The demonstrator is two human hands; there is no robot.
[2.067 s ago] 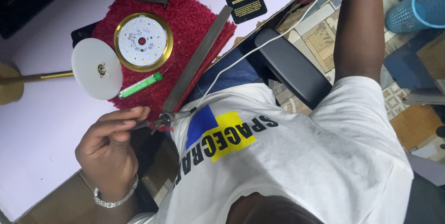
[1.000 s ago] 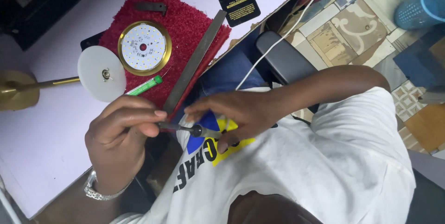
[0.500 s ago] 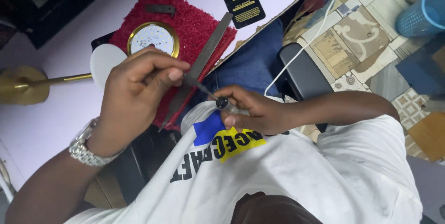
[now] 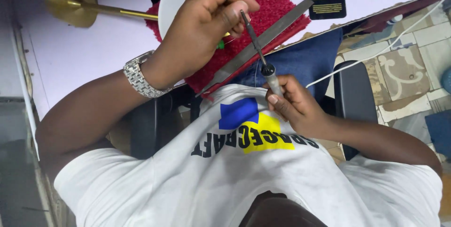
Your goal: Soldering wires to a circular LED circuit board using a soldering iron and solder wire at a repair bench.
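Above the near edge of the red mat (image 4: pixel 277 1), the left hand's (image 4: pixel 206 30) fingers (image 4: pixel 237 13) pinched narrowly on the tip of a thin screwdriver (image 4: pixel 257 48). The right hand's (image 4: pixel 300 107) fingers (image 4: pixel 275 100) closed around its grey handle, close to the chest. A flat metal file (image 4: pixel 277 25) lay slantwise on the mat behind it, and a brass stand (image 4: pixel 75 1) stood far left on the tabletop (image 4: pixel 84 53). A steady handle and light, straight pressure at the tip would likely suit this work best.

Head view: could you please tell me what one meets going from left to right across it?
Brass disc → wristwatch → left hand → screwdriver → right hand → black armrest → tiled floor.
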